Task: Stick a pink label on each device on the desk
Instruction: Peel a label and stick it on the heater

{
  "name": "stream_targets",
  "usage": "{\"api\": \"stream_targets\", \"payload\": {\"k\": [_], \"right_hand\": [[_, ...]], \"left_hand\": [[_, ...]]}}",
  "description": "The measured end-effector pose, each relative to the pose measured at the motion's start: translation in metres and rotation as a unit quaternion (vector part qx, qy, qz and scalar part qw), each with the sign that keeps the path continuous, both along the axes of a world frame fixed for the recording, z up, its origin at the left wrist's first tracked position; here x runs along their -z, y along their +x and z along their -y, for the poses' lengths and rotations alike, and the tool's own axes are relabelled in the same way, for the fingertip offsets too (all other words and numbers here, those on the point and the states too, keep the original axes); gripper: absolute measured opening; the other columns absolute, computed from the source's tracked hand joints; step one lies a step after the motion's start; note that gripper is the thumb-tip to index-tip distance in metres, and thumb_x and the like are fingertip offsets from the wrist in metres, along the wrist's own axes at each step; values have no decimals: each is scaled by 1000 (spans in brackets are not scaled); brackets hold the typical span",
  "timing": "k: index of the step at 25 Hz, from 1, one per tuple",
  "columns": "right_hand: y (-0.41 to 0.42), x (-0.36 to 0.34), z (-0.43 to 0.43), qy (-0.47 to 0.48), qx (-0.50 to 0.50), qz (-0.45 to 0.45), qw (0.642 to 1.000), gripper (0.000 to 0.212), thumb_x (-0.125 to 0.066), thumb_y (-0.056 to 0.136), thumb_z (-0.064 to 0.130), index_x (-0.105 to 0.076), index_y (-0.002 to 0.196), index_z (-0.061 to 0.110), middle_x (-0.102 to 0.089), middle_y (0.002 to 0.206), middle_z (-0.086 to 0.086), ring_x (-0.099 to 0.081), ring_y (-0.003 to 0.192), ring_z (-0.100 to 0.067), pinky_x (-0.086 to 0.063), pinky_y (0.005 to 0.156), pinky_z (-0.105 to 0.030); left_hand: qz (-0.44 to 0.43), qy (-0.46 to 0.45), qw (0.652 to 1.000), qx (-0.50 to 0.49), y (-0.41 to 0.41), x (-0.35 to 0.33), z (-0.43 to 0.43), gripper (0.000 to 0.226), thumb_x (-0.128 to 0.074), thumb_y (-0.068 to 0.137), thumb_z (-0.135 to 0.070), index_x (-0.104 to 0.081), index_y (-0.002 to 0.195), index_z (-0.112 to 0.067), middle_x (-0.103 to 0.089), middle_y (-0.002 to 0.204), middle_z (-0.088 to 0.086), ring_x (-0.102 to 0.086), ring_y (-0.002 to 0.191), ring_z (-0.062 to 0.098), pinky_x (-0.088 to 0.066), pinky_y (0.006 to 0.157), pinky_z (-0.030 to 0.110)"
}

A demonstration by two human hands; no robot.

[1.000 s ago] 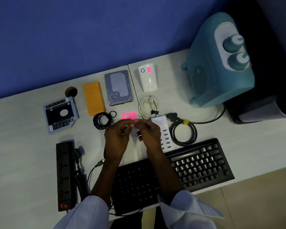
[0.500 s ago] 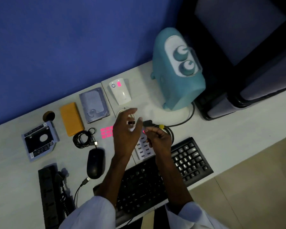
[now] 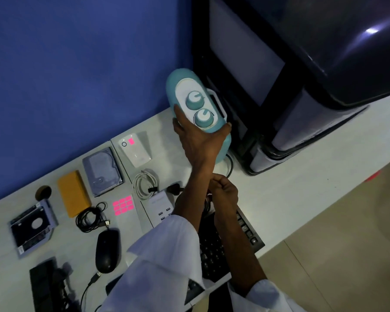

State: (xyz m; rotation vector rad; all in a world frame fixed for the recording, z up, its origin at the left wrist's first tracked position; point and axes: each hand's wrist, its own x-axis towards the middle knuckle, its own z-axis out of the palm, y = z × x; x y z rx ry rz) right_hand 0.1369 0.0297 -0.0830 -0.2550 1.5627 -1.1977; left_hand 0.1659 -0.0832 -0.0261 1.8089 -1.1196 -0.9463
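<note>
On the desk: teal heater gripped at its top.

The pink label sheet is seen flat, long axis running toward the wall. One pink label is stuck on the white device. The heater stands upright, knob panel up. The left hand is stretched over it, thumb and fingers clamped across the top. The right hand is held by the left wrist, fingers curled; anything pinched cannot be told.

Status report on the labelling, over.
Left hand grips heater top. Right hand curled beside left wrist, label unseen. No label visible on heater. Nothing in the way.
</note>
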Motion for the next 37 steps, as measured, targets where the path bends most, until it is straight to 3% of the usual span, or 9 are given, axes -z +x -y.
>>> {"api": "stream_targets", "payload": {"k": [4, 9, 13, 18, 25, 28, 31, 34, 37], "right_hand": [[-11, -4, 12, -25, 23, 21, 999, 12, -63, 85, -6, -72, 93, -4, -72, 79, -9, -55, 55, -14, -43, 48, -18], [-19, -7, 28, -45, 48, 44, 997, 15, -68, 84, -2, -68, 98, -7, -73, 79, -5, -50, 51, -14, -37, 49, -22], [-23, -12, 41, -54, 51, 74, 994, 11, -71, 83, 0, -69, 93, 4, -75, 80, -2, -49, 52, -15, -36, 50, -23], [-26, -21, 65, -68, 9, 62, 996, 8, -74, 83, 5, -70, 88, 11, -75, 80, -2, -53, 54, -11, -36, 49, -21], [-44, -36, 99, -97, -88, 9, 991, 12, -73, 85, 4, -75, 96, 9, -75, 103, -7, -66, 81, 0, -49, 72, -11], [-46, -45, 108, -95, -116, 51, 987, 14, -70, 86, 2, -74, 95, 11, -73, 116, -6, -67, 92, 1, -46, 86, -17], [-40, -62, 111, -110, -155, 99, 977, 13, -72, 82, 6, -75, 90, 16, -72, 123, -1, -67, 104, -1, -44, 92, -21], [-29, -82, 109, -122, -183, 129, 967, 24, -78, 66, 20, -75, 89, 15, -71, 126, -1, -67, 107, -6, -46, 94, -25], [-24, -98, 104, -134, -208, 153, 957, 21, -77, 64, 19, -74, 84, 12, -70, 127, 0, -68, 108, -11, -48, 95, -27]], "left_hand": [[-42, -36, 998, -17, 15, 7, -5, 123, -92, 53, -37, -21, 152, -28, -41, 147, -6, -40, 136, 14, -34, 106, 26], [-67, -39, 996, -46, 59, 7, -14, 96, -91, 58, -30, -38, 138, -37, -54, 118, -34, -55, 104, -17, -49, 91, 13], [-132, 12, 986, -99, 97, 14, -31, 95, -90, 55, -41, -46, 139, -32, -66, 125, -12, -66, 110, 8, -56, 95, 41], [-202, 44, 973, -103, 121, 12, -44, 65, -92, 63, -19, -63, 122, -24, -74, 112, -6, -72, 100, 14, -61, 79, 32], [-316, 113, 938, -92, 165, 34, -57, 72, -84, 60, -31, -59, 126, -20, -71, 120, 7, -68, 109, 29, -61, 70, 36], [-418, 105, 900, -56, 188, 42, -70, 56, -72, 72, -22, -57, 126, -16, -71, 117, 8, -65, 111, 29, -63, 75, 43], [-508, 99, 855, -45, 203, 49, -80, 72, -87, 62, -35, -62, 125, -12, -68, 118, 13, -67, 107, 28, -62, 78, 40], [-626, 88, 774, -29, 208, 57, -94, 52, -51, 97, -20, -40, 143, 1, -49, 141, 28, -48, 131, 40, -42, 109, 51], [-631, 64, 773, -16, 211, 64, -97, 51, -40, 101, -21, -32, 147, -1, -42, 146, 28, -39, 137, 42, -31, 115, 55]]}}
